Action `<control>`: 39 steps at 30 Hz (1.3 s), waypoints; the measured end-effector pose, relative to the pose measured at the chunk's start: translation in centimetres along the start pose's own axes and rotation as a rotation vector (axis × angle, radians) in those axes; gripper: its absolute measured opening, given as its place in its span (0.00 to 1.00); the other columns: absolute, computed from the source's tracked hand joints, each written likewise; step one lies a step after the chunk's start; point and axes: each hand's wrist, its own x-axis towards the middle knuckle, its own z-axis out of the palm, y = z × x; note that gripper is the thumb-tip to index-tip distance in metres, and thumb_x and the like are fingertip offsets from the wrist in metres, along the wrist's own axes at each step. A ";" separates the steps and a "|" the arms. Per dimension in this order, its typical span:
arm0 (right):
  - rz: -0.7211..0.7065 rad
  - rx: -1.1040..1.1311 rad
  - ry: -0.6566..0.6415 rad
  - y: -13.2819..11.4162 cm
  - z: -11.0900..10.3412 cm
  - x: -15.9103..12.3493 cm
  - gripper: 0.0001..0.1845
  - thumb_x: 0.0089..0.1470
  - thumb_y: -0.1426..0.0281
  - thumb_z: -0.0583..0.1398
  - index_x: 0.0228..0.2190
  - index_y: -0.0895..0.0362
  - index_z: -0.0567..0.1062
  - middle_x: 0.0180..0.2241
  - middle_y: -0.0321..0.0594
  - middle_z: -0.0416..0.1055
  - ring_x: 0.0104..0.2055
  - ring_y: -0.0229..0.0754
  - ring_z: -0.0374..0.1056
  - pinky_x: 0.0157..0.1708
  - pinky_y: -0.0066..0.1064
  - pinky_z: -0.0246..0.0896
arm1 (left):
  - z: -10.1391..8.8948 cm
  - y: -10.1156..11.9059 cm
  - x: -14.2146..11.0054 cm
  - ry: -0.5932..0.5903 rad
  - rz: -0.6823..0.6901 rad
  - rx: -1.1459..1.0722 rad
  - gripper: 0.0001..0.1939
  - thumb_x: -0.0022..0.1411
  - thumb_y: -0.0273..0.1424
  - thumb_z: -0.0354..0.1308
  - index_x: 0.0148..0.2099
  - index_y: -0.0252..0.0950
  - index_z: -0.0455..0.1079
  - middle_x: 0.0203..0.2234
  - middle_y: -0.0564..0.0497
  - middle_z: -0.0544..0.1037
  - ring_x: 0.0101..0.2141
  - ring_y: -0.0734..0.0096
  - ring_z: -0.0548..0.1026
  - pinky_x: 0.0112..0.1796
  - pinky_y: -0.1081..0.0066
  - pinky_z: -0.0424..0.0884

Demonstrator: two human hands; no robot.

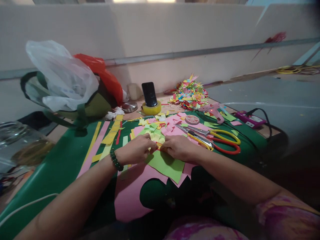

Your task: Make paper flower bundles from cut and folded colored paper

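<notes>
My left hand (136, 149) and my right hand (178, 147) meet at the middle of the table, fingertips almost touching. Both pinch a small red and yellow paper piece (158, 145); its exact shape is partly covered by my fingers. Beneath them lies a light green paper sheet (168, 166) on top of a pink sheet (128, 196) with a round cut-out. Small pale green and yellow paper cuttings (152, 130) are heaped just beyond my fingers. Scissors with red and yellow handles (231, 150) and a utility knife (200, 138) rest right of my right hand.
A phone (149, 94) leans upright in a yellow tape roll (151, 108). Behind sits a pile of colourful paper flowers (190, 93). A pink glue gun (213, 110) and a purple power strip (250, 119) lie right; a bag (97, 105) stands left near paper strips (93, 146).
</notes>
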 end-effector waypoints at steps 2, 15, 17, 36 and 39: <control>0.015 -0.001 0.058 0.2 0.1 0.0 0.16 0.57 0.75 0.55 0.41 0.56 0.81 0.39 0.42 0.76 0.38 0.39 0.68 0.34 0.28 0.54 | 0.0 0.3 0.1 -0.006 0.002 0.015 0.14 0.48 0.16 0.48 0.30 0.36 0.71 0.26 0.49 0.68 0.34 0.65 0.69 0.33 0.70 0.65; 0.091 0.059 0.345 1.1 0.4 0.0 0.15 0.55 0.75 0.54 0.34 0.58 0.81 0.36 0.43 0.74 0.35 0.39 0.67 0.35 0.29 0.56 | 1.0 -0.1 0.5 0.079 0.049 0.034 0.14 0.48 0.15 0.49 0.31 0.36 0.69 0.27 0.49 0.74 0.37 0.62 0.69 0.35 0.68 0.66; 0.036 0.134 0.480 1.6 0.6 0.0 0.14 0.54 0.76 0.54 0.33 0.58 0.80 0.34 0.42 0.74 0.35 0.39 0.68 0.36 0.29 0.58 | 0.8 -0.2 0.5 0.104 0.058 0.026 0.17 0.45 0.13 0.47 0.31 0.36 0.69 0.28 0.49 0.75 0.36 0.64 0.69 0.37 0.68 0.66; -0.057 -0.017 0.053 0.9 -0.3 -0.9 0.16 0.52 0.79 0.54 0.27 0.56 0.82 0.32 0.41 0.71 0.31 0.37 0.62 0.27 0.28 0.47 | 0.2 0.1 -0.1 -0.011 -0.020 0.008 0.16 0.46 0.15 0.48 0.30 0.36 0.71 0.25 0.49 0.72 0.37 0.64 0.69 0.34 0.71 0.64; -0.037 0.080 0.215 1.5 -0.9 -2.0 0.15 0.50 0.79 0.54 0.25 0.58 0.80 0.30 0.41 0.71 0.30 0.36 0.64 0.29 0.28 0.52 | -0.1 -0.4 -0.3 -0.018 -0.006 -0.082 0.21 0.45 0.14 0.46 0.35 0.37 0.73 0.31 0.50 0.76 0.40 0.64 0.70 0.39 0.70 0.66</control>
